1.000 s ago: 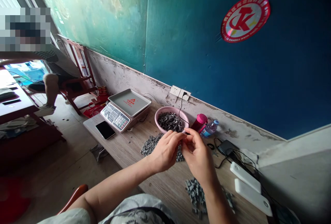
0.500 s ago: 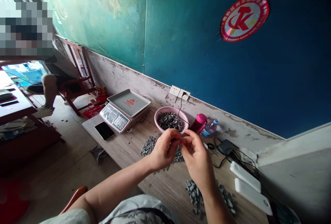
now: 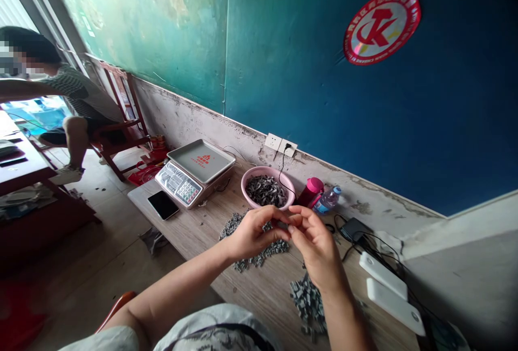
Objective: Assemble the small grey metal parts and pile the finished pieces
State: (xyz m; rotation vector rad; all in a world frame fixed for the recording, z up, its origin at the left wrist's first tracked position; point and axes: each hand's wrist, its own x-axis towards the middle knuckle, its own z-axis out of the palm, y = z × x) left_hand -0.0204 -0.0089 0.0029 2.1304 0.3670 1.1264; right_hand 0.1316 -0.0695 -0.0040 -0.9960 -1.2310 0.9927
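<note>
My left hand [image 3: 259, 232] and my right hand [image 3: 316, 245] meet over the table, fingertips pinched together at about the same spot. Whatever sits between the fingers is too small and covered to name. Beneath the left hand spreads a heap of small grey pieces [image 3: 259, 260]. A second heap of grey pieces [image 3: 305, 301] lies by my right wrist and is partly covered by the forearm. Just beyond the hands stands a pink bowl [image 3: 244, 189] holding dark grey curved strips [image 3: 265, 190].
A weighing scale [image 3: 200, 162] and a black phone [image 3: 162, 205] stand left on the table [image 3: 202, 240]. Behind are a pink bottle [image 3: 311, 191] and a water bottle [image 3: 328, 200]. Cables, a black box [image 3: 356, 229] and white devices [image 3: 390, 302] lie right. A person [image 3: 76, 92] sits far left.
My hands have shifted slightly right and down, and the left fingers have straightened a little. My right forearm has moved right, covering more of the near heap.
</note>
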